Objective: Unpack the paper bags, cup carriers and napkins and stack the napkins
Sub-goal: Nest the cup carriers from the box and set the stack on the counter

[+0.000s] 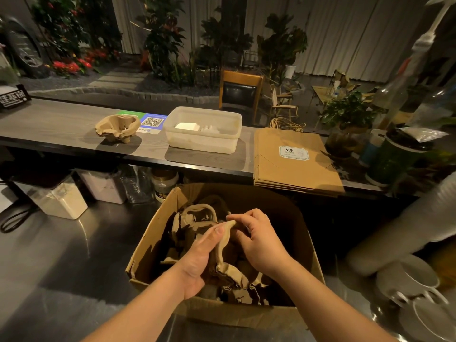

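An open cardboard box stands on the steel counter in front of me, holding several brown pulp cup carriers. My left hand and my right hand both grip the edge of one carrier inside the box. On the raised wooden counter behind lie a stack of cup carriers at the left, a clear plastic tub with white napkins inside in the middle, and a flat pile of brown paper bags at the right.
Storage jars stand under the counter at the left. A QR code sign lies beside the tub. Cups and plants crowd the right end. White cups sit at the lower right, near a white roll.
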Tool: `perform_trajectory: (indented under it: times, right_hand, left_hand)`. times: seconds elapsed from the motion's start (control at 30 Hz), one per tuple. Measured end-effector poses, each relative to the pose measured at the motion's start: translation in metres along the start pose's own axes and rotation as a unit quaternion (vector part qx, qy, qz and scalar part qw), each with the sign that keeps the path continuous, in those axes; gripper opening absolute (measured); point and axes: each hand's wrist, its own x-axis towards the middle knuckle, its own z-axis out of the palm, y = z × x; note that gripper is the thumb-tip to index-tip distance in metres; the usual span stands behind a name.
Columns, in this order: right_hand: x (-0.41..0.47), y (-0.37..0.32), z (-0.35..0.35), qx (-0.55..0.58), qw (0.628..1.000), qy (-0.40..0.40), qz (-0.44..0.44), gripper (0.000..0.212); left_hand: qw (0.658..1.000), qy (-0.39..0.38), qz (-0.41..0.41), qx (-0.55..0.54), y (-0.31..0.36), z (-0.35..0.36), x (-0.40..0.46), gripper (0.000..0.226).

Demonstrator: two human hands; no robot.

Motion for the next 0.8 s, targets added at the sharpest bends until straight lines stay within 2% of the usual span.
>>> perform_trajectory:
  times: [0.17,0.27,0.4,0.5,0.63,0.8]
  right_hand:
    - [-0.002,0.005,0.008,-0.013,1.000,0.003,-0.012,0.039]
    - [-0.004,0.012,0.006,0.036,0.999,0.020,-0.004,0.041]
    - [-0.003,0.033,-0.001,0.130,0.982,0.106,0.083,0.032]
    - [-0.002,0.052,-0.005,0.109,0.973,0.130,0.156,0.031]
    - [-0.006,0.076,-0.001,0.047,0.980,0.054,0.187,0.035]
    - [-0.013,0.086,0.009,-0.058,0.979,-0.068,0.185,0.052]
  left_hand:
    - [0.999,-0.015,0.010,0.030,-0.004,-0.001,0.002,0.076]
    - [0.999,-0.008,0.017,0.032,-0.004,-0.006,0.002,0.066]
    - [0.999,0.028,0.028,-0.014,-0.005,-0.017,0.003,0.063]
    - [0.995,0.076,0.025,-0.060,-0.007,-0.022,0.004,0.064]
    - [0.989,0.101,0.023,-0.104,-0.007,-0.027,0.005,0.059]
    - [0.987,0.111,0.026,-0.112,-0.006,-0.026,0.004,0.061]
